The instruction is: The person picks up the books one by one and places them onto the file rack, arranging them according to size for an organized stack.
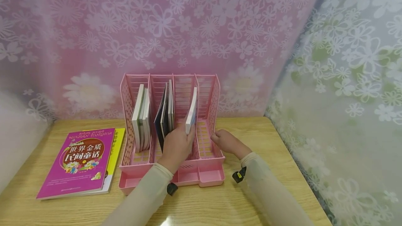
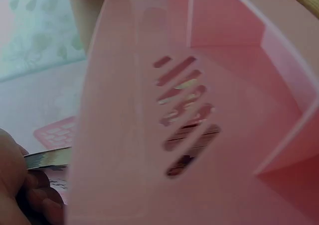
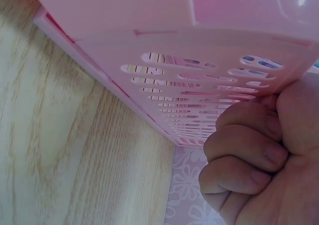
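Observation:
A pink plastic book rack (image 1: 172, 165) with upright dividers stands on the table. In its third compartment from the left, a thin white-edged book (image 1: 192, 109) leans against the divider on its right. My left hand (image 1: 177, 145) holds this book by its near lower part; in the left wrist view the hand (image 2: 20, 185) shows at the left edge, mostly cut off. My right hand (image 1: 230, 144) grips the front edge of the rack's right side wall. From the right wrist view, the curled fingers (image 3: 244, 150) lie against the slotted outer face of that wall.
Several books (image 1: 142, 121) stand in the leftmost compartment, and dark-covered ones (image 1: 164, 114) lean in the second. Left of the rack, a purple book (image 1: 78, 163) lies over a yellow one (image 1: 117, 145) on the wooden table (image 1: 251, 198). A floral curtain (image 1: 194, 27) hangs behind.

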`<state>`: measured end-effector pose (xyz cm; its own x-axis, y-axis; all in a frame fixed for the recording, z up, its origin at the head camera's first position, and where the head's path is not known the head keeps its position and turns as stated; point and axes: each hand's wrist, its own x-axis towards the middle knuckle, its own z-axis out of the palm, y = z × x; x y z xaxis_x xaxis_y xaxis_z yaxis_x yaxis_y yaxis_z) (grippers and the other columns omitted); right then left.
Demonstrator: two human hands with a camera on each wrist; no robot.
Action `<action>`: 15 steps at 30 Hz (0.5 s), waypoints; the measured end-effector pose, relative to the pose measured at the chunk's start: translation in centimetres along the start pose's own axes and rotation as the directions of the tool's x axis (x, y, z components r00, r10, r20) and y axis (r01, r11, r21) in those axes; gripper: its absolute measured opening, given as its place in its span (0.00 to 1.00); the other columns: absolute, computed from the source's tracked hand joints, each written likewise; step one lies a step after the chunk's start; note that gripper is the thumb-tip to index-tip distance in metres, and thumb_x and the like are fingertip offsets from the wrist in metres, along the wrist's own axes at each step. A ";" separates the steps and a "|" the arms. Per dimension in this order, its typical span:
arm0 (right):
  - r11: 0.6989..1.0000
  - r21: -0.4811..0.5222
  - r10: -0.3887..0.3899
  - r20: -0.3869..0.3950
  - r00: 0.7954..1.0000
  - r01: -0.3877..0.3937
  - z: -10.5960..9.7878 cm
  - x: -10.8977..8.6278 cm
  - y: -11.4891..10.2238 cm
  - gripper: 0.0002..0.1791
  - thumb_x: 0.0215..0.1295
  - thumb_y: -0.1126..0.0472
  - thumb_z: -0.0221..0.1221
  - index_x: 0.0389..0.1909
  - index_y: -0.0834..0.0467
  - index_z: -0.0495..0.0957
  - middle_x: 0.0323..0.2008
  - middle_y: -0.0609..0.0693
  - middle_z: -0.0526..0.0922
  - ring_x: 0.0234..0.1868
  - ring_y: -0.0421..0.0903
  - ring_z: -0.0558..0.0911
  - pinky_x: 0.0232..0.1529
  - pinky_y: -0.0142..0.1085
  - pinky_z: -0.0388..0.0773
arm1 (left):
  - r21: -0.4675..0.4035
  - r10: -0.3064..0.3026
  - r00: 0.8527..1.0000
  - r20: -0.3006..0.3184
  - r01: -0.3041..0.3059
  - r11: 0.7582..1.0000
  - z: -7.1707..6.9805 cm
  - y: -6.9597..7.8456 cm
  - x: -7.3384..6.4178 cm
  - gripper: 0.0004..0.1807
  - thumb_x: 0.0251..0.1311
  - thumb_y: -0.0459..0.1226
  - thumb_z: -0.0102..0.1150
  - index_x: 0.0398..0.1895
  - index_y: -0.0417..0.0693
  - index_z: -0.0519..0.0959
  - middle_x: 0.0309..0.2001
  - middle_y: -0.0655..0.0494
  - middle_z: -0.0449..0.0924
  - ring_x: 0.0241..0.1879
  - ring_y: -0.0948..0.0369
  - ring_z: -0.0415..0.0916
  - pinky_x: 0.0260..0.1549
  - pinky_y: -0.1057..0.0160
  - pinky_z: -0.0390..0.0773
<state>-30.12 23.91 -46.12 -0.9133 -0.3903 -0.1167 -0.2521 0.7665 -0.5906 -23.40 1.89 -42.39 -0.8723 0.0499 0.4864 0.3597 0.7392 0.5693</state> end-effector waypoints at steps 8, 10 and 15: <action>1.000 0.008 0.027 0.003 1.000 -0.027 -0.1 -0.2 -0.6 0.23 0.80 0.57 0.43 0.19 0.53 0.66 0.18 0.46 0.64 0.22 0.43 0.64 0.30 0.38 0.66 | -0.045 -0.029 0.999 0.045 0.031 0.998 0.1 -0.2 -0.3 0.23 0.78 0.50 0.49 0.56 0.39 0.75 0.24 0.49 0.81 0.19 0.57 0.76 0.20 0.52 0.78; 1.000 0.004 0.029 0.003 1.000 -0.029 -0.1 -0.1 -0.6 0.23 0.80 0.56 0.43 0.19 0.53 0.66 0.18 0.46 0.64 0.22 0.44 0.64 0.30 0.38 0.66 | -0.065 -0.041 0.996 0.078 0.046 0.997 -0.1 -0.2 -0.5 0.23 0.78 0.52 0.49 0.54 0.39 0.74 0.21 0.53 0.77 0.17 0.59 0.73 0.19 0.55 0.75; 0.999 0.011 0.032 0.008 0.999 -0.032 -0.1 -0.1 -0.6 0.23 0.81 0.56 0.43 0.19 0.53 0.65 0.18 0.46 0.64 0.21 0.43 0.64 0.30 0.38 0.66 | -0.072 -0.051 0.981 0.190 0.066 0.995 -0.3 -0.1 -1.0 0.35 0.74 0.51 0.53 0.77 0.42 0.62 0.16 0.60 0.71 0.13 0.63 0.67 0.15 0.60 0.70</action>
<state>-29.88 23.53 -45.67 -0.9184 -0.3695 -0.1414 -0.2195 0.7732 -0.5950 -22.49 1.56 -42.70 -0.9365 0.1385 0.3222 0.3246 0.6903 0.6466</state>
